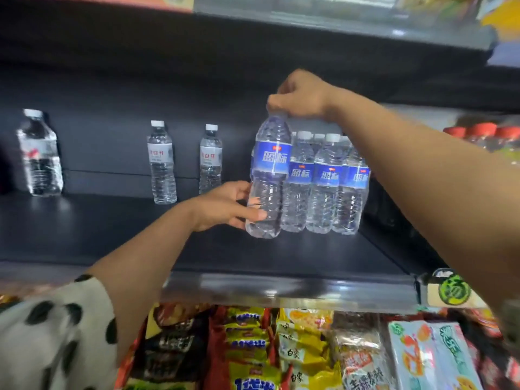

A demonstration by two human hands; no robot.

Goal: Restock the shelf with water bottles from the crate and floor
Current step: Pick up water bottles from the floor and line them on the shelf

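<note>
A clear water bottle with a blue label (268, 175) hangs just above the dark shelf (126, 235). My right hand (299, 98) grips its cap from above. My left hand (228, 205) cups its lower body from the left side. Right beside it, a row of matching blue-label bottles (326, 184) stands on the shelf, more behind them. Two white-label bottles (161, 164) (210, 160) stand further left against the back wall. A larger bottle with a red mark (39, 156) stands at the far left.
The shelf's front rail (281, 291) runs below the hands. Snack packets (304, 353) fill the level beneath. Red-capped bottles (484, 136) stand in the bay to the right. An upper shelf (337, 21) overhangs the bottles.
</note>
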